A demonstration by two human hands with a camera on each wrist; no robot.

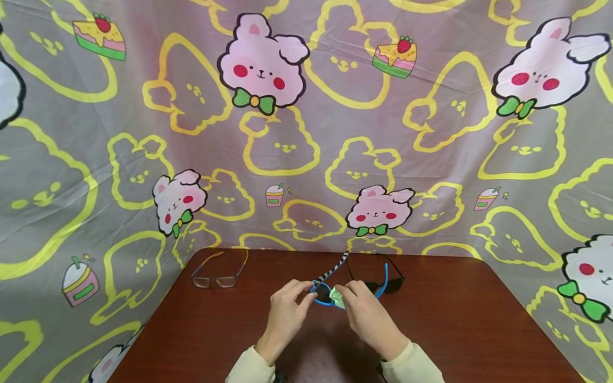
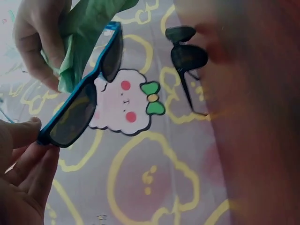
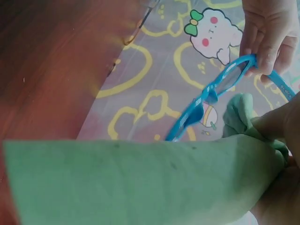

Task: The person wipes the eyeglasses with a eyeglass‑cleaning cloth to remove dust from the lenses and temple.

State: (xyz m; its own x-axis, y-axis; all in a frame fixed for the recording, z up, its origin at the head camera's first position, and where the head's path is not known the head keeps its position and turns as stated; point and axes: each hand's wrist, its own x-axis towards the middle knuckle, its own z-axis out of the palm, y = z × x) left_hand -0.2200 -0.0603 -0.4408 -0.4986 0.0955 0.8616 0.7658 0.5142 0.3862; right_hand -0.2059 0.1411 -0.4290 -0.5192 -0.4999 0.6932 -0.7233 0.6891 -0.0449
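My left hand (image 1: pixel 287 311) pinches a pair of blue-framed sunglasses (image 2: pixel 70 122) at one outer corner, between thumb and fingers. The dark lenses and a patterned temple arm (image 1: pixel 335 267) show in the head view. My right hand (image 1: pixel 366 314) grips a light green cloth (image 3: pixel 140 178), which hangs down long in the right wrist view. In the head view the cloth overlaps the middle of the sunglasses, and the right fingers partly cover the far lens. Both hands are raised over the near middle of the table.
Clear eyeglasses (image 1: pixel 214 281) stand on the brown table (image 1: pixel 201 330) at the back left, temples pointing back. A second pair, black sunglasses (image 1: pixel 395 284), lies behind my right hand. A patterned curtain (image 1: pixel 325 122) rises around the back and sides of the table.
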